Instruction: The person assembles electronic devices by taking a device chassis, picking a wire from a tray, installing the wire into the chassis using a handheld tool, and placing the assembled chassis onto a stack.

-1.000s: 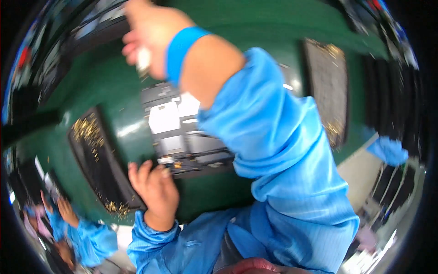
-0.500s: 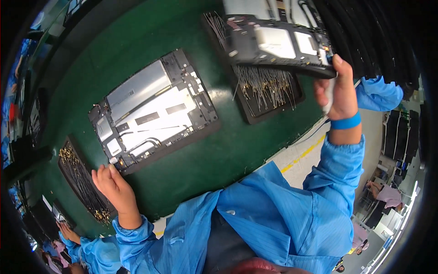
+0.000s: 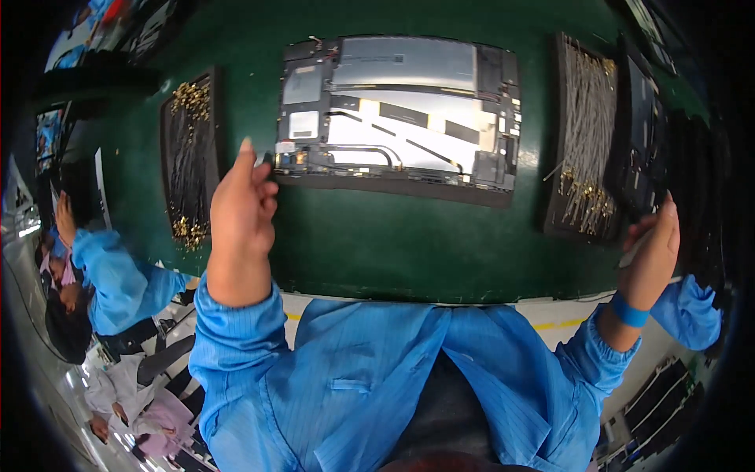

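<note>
An opened flat electronic device (image 3: 409, 118), with silver plates, dark frame and black cables, lies on the green table before me. My left hand (image 3: 242, 208) is beside its near left corner. Its fingers curl inward next to a small dark piece (image 3: 267, 159), which I cannot make out. At the far right, my right hand (image 3: 654, 248) has its fingers stretched and apart at the near end of a second dark device (image 3: 643, 130). That device stands beside a tray of grey cables, seen at a steep angle. Its contact with the fingers is partly hidden.
On the left, a dark tray (image 3: 214, 94) holds black cables with gold ends. The right tray (image 3: 557, 212) holds grey cables. Dark stacked pieces (image 3: 692, 181) stand beyond my right hand. Other people in blue sleeves (image 3: 118, 263) work on both sides.
My right hand has brought the second device down to the right of the grey cables and loosened its grip. My left fingers have curled. The view has turned, leaving the middle device level.
</note>
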